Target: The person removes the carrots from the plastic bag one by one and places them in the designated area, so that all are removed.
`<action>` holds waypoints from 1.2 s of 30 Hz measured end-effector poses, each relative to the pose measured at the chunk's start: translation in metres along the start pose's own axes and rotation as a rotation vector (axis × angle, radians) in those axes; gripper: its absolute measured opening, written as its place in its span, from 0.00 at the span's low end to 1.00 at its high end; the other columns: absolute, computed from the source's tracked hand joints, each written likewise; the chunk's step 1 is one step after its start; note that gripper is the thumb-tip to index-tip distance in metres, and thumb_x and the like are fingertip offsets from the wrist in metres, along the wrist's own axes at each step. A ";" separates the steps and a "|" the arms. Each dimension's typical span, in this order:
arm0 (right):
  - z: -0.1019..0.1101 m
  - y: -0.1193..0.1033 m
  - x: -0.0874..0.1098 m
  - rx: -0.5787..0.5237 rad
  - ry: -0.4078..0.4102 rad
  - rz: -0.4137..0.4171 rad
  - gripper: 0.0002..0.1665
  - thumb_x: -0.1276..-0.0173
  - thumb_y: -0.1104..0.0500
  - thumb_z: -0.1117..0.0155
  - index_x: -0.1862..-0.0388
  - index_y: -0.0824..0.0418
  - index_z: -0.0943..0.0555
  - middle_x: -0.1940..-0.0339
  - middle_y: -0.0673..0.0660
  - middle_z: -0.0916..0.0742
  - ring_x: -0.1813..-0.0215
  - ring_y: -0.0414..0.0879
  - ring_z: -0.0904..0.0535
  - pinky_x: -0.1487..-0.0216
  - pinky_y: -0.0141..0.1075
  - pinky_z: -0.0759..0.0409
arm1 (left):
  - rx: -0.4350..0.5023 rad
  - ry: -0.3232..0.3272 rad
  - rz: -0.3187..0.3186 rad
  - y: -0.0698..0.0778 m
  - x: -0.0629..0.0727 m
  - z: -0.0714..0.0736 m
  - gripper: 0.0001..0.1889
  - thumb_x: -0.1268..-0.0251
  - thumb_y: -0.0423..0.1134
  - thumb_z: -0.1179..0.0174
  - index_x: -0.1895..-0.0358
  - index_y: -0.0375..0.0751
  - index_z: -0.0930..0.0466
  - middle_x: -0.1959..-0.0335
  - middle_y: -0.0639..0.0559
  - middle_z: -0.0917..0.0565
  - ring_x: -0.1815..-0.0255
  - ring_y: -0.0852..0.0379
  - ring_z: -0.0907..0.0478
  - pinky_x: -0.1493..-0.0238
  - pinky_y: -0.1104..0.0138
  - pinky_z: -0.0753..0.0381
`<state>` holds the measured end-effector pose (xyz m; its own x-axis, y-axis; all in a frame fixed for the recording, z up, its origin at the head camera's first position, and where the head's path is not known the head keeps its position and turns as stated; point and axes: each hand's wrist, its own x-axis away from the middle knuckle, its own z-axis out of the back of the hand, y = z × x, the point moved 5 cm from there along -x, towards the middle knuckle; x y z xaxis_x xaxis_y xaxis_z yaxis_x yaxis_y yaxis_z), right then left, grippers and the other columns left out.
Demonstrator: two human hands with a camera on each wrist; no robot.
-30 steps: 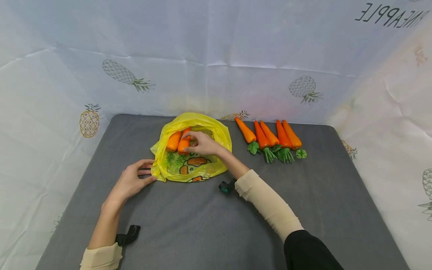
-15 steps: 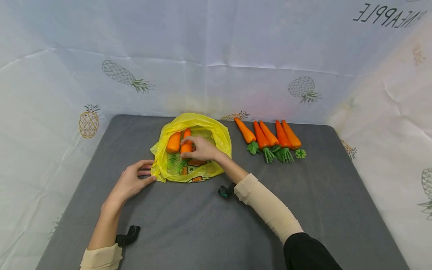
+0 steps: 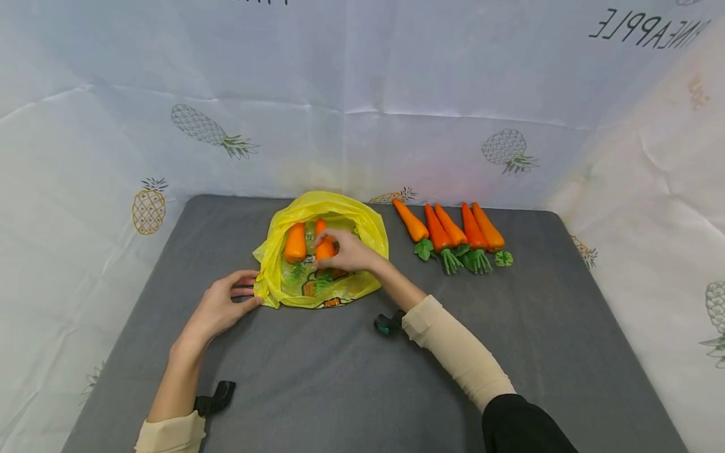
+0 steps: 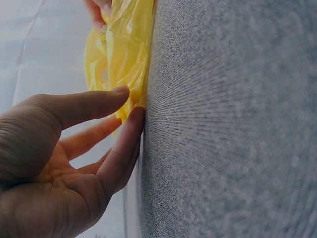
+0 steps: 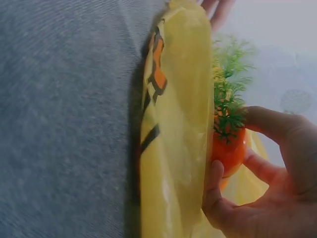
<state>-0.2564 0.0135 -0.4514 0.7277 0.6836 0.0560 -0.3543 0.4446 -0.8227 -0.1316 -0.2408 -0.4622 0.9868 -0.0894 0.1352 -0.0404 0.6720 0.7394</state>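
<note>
A yellow plastic bag (image 3: 370,228) lies on the grey table with its mouth spread wide. My left hand (image 3: 225,305) pinches the bag's near left edge between thumb and fingers, low against the tabletop. Inside the bag, my right hand (image 3: 352,251) grips an orange carrot (image 3: 325,249) by its thick end. The right wrist view shows thumb and fingers around this carrot (image 5: 232,154), just below its feathery green leaves (image 5: 230,101). A second orange carrot (image 3: 296,243) lies to its left in the bag.
Several carrots (image 3: 484,226) with green tops lie in a row at the back right of the table (image 3: 317,377). A white pineapple-print cloth (image 3: 362,75) hangs behind the table and at both sides.
My right hand has shifted the gripped carrot rightward inside the bag, widening the gap between the two carrots. The left hand keeps its place at the bag's edge.
</note>
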 end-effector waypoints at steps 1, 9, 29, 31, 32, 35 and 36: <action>0.001 0.000 0.001 -0.026 0.004 -0.004 0.25 0.27 0.58 0.24 0.36 0.65 0.20 0.41 0.63 0.14 0.59 0.44 0.19 0.62 0.31 0.20 | -0.001 0.001 0.000 0.000 0.000 0.000 0.31 0.27 0.33 0.29 0.25 0.30 0.26 0.34 0.28 0.18 0.38 0.32 0.13 0.38 0.42 0.12; 0.013 -0.012 0.022 -0.151 -0.011 -0.014 0.25 0.24 0.57 0.26 0.34 0.62 0.21 0.44 0.61 0.16 0.61 0.49 0.21 0.61 0.36 0.20 | -0.009 -0.001 -0.002 0.001 0.001 0.001 0.31 0.28 0.35 0.28 0.25 0.30 0.26 0.35 0.27 0.18 0.39 0.32 0.13 0.40 0.42 0.12; 0.057 -0.028 0.082 -0.108 0.028 0.020 0.23 0.27 0.58 0.23 0.37 0.55 0.20 0.37 0.59 0.17 0.38 0.59 0.18 0.42 0.48 0.12 | -0.006 0.002 -0.006 -0.001 0.000 0.001 0.31 0.28 0.34 0.29 0.26 0.30 0.26 0.36 0.28 0.17 0.39 0.33 0.13 0.38 0.42 0.12; 0.064 -0.025 0.088 -0.107 0.049 0.009 0.24 0.27 0.57 0.23 0.36 0.55 0.20 0.36 0.60 0.18 0.43 0.59 0.16 0.49 0.43 0.12 | -0.005 -0.001 -0.002 -0.001 -0.001 0.001 0.30 0.27 0.34 0.30 0.25 0.30 0.26 0.35 0.29 0.17 0.38 0.33 0.13 0.38 0.42 0.12; 0.067 -0.023 0.091 -0.106 0.058 0.003 0.24 0.27 0.57 0.23 0.35 0.55 0.20 0.35 0.60 0.18 0.47 0.58 0.16 0.53 0.40 0.13 | -0.004 -0.002 -0.002 0.000 -0.001 0.001 0.30 0.27 0.34 0.30 0.25 0.30 0.26 0.35 0.29 0.17 0.38 0.33 0.13 0.38 0.42 0.12; 0.075 -0.016 0.099 -0.097 0.082 -0.023 0.25 0.26 0.56 0.24 0.34 0.54 0.21 0.35 0.59 0.18 0.58 0.56 0.18 0.60 0.37 0.18 | -0.003 -0.005 -0.003 0.000 -0.001 0.001 0.30 0.27 0.33 0.30 0.25 0.30 0.26 0.35 0.29 0.17 0.38 0.33 0.13 0.37 0.42 0.13; 0.078 -0.014 0.102 -0.094 0.089 -0.035 0.25 0.26 0.56 0.24 0.34 0.53 0.21 0.36 0.59 0.18 0.59 0.55 0.18 0.60 0.37 0.18 | -0.002 -0.006 -0.002 0.000 -0.001 0.002 0.30 0.27 0.33 0.30 0.25 0.30 0.26 0.35 0.29 0.17 0.38 0.33 0.13 0.37 0.42 0.12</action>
<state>-0.2233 0.1219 -0.3899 0.7890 0.6132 0.0385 -0.2744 0.4077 -0.8709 -0.1326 -0.2420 -0.4613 0.9860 -0.0951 0.1373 -0.0379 0.6730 0.7387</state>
